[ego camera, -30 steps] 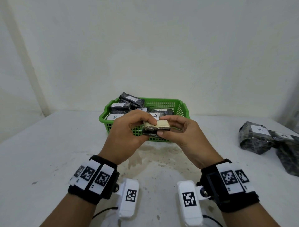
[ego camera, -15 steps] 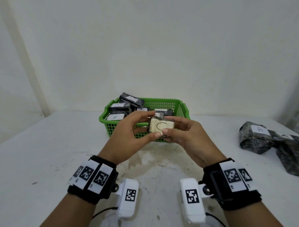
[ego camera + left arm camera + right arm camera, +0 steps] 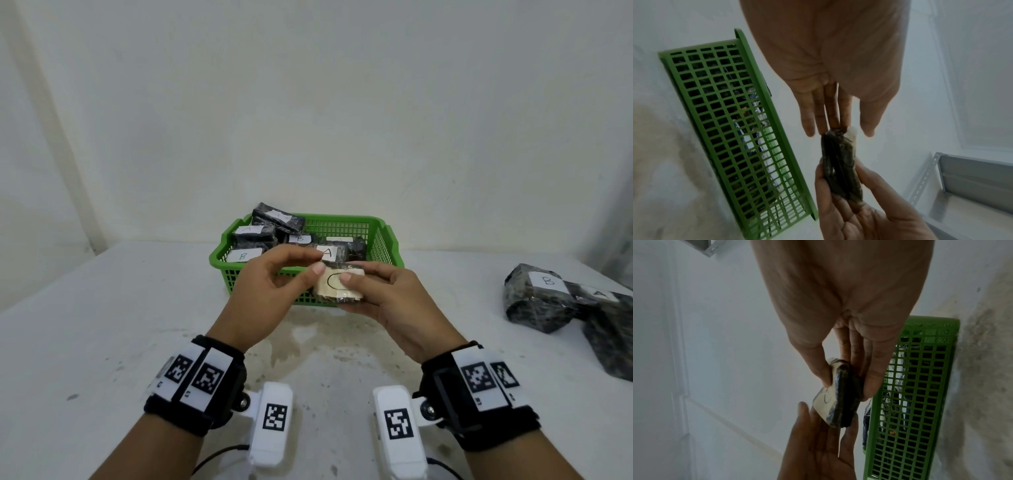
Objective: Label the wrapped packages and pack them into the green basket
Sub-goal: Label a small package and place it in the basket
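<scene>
Right hand (image 3: 387, 301) pinched packet (image 3: 339, 286) label-up | left hand (image 3: 267, 298) fingers relaxed, smoothing label | basket (image 3: 383, 240) just behind, ready.

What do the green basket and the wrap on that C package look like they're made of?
Green basket: looks like moulded plastic, matte, with an open grid wall. C package, held in the right hand: dark wrap with glossy crinkles, probably plastic film; its label looks like off-white paper.

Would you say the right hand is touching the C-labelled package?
Touching: in the right wrist view, the right hand pinches the C-labelled package between thumb and fingers.
</scene>
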Demonstrator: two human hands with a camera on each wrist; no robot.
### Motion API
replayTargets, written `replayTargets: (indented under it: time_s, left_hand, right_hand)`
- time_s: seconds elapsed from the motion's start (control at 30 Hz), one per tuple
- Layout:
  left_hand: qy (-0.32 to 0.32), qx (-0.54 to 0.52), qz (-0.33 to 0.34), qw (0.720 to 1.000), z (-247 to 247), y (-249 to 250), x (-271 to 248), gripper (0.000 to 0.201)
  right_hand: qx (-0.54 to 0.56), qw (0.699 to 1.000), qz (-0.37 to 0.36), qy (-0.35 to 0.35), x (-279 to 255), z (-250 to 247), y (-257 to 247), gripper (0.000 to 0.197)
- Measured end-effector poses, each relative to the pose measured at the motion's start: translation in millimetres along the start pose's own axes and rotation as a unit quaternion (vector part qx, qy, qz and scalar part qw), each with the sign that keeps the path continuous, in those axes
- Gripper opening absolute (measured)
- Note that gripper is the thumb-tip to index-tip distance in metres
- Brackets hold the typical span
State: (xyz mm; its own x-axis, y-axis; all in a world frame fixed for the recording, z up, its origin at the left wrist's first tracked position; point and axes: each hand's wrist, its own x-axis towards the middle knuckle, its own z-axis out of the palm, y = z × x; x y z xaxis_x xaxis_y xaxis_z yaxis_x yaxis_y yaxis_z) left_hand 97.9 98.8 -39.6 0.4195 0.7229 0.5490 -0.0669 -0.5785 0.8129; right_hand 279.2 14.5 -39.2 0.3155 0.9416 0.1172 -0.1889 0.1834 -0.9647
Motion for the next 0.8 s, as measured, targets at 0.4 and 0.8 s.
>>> replayTargets:
  time_s: [0.4,0.8]
  left_hand:
    - [0.158,0.285,-0.156,0.932,-62,-39,85,0.047]
    - [0.088,0.343,-0.322,0.878,-85,-81,111,0.027]
  right_hand:
    - [-0.121,0.992,0.011,0.039,73,29,-33,0.023]
    - [-0.294,0.952,0.035,0.07,137,68,8,0.023]
